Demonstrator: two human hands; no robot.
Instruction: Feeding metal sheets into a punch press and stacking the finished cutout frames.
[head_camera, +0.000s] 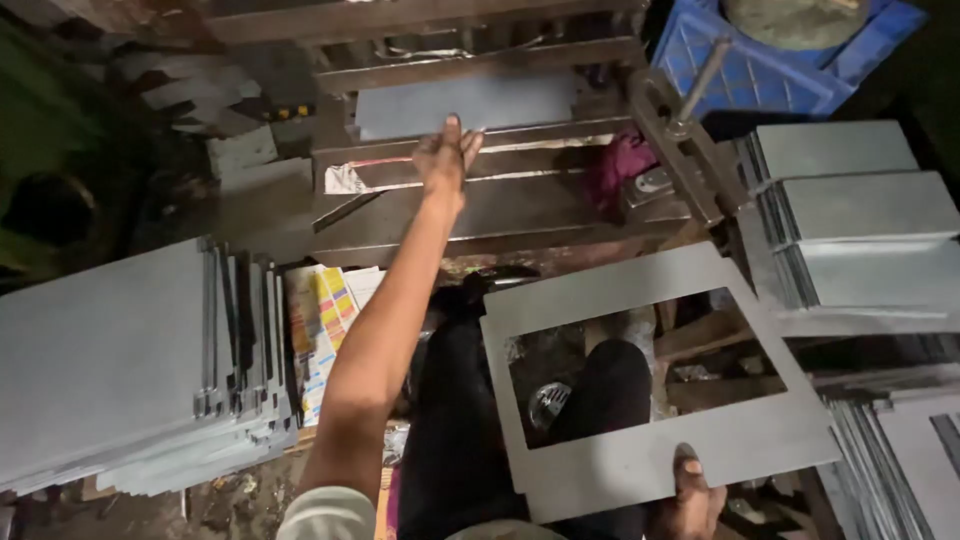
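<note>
Metal frame (640, 460): cut out already, held by right hand (690, 500), fingers pinched shut, at 5 o'clock.
Metal sheet (465, 103): on press, left hand (445, 155) flat on it, 12 o'clock.
Uncut stack (110, 360): waiting, 9 o'clock.

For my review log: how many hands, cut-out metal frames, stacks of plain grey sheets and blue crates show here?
Hands: 2, left hand on the press bed, right hand holding the frame
Cut-out metal frame: 1
Stacks of grey sheets: 2, left stack and right stack
Blue crate: 1
Total: 6
</note>
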